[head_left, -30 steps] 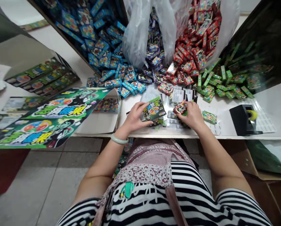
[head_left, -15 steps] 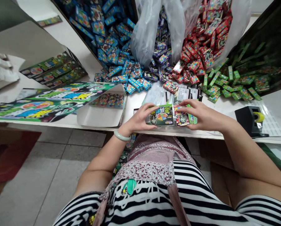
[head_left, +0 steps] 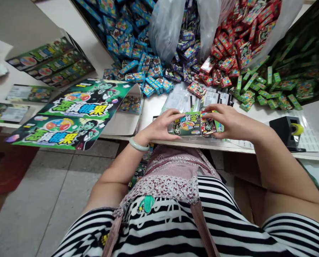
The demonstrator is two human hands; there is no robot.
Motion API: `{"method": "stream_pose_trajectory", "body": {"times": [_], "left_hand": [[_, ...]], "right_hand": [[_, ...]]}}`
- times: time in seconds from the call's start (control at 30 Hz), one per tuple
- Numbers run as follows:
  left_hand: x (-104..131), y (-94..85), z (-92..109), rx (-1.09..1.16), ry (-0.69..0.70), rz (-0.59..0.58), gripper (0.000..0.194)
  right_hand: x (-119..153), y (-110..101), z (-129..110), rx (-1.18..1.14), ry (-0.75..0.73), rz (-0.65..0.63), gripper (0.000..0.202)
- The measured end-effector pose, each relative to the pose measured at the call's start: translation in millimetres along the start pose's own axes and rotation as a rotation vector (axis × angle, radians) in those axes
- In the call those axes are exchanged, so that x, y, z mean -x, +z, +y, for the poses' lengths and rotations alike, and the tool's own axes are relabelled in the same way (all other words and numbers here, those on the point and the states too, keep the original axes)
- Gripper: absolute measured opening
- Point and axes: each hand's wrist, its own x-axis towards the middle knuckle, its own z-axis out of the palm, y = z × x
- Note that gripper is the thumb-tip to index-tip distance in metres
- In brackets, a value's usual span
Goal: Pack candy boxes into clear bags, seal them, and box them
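Observation:
At the table's front edge, my left hand (head_left: 163,126) curls round the left end of a flat green-and-black printed candy packet (head_left: 186,125), fingers along its top and thumb low. My right hand (head_left: 230,123) closes over a small red candy box (head_left: 208,126) and a green candy box (head_left: 219,126) at the packet's right end. The red box touches or nearly touches the packet; my right fingers partly cover both boxes. Behind them lie clear plastic sleeves with printed cards (head_left: 184,101), with one loose red box (head_left: 196,89) on top.
Heaps of blue boxes (head_left: 127,46), purple boxes (head_left: 188,46), red boxes (head_left: 242,46) and green boxes (head_left: 266,91) fill the back. A black tape dispenser (head_left: 281,132) stands right. Large green printed cardboard (head_left: 71,110) sticks out over the table edge at left.
The large printed cardboard at left has swung toward me and now overhangs the table edge, uncovering cards behind it. My hands keep nearly the same hold, and the view has shifted slightly.

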Motion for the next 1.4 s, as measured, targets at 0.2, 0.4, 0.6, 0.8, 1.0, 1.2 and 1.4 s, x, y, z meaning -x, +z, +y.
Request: {"method": "stream_pose_trajectory", "body": {"times": [0.2,0.4,0.6,0.8,1.0,1.2,1.4], "left_hand": [[-2,3.6,-1,0.035,-0.040,-0.001,0.086],[-5,9.2,-2,0.009,-0.026,0.093,0.088],[0,17.4,-11,-0.106,-0.021,0.143,0.091],[1,22.0,-16,-0.113,-0.066,0.172,0.092],[0,19.8,-18,-0.142,-0.063,0.235,0.090],[7,2.3,-17,-0.098,-0.123,0.283,0.088],[15,-3.1,-8,-0.067,-0.198,0.270,0.088]], "right_hand": [[-8,8,9,-0.071,0.016,0.015,0.054],[-5,18,5,-0.164,0.099,0.212,0.075],[0,44,-13,0.002,0.275,0.330,0.036],[-12,58,-11,0.041,0.309,0.314,0.032],[-28,68,-10,-0.137,0.295,0.350,0.034],[-99,46,67,-0.353,0.466,0.663,0.025],[-200,53,142,-0.519,0.835,0.489,0.055]]}}
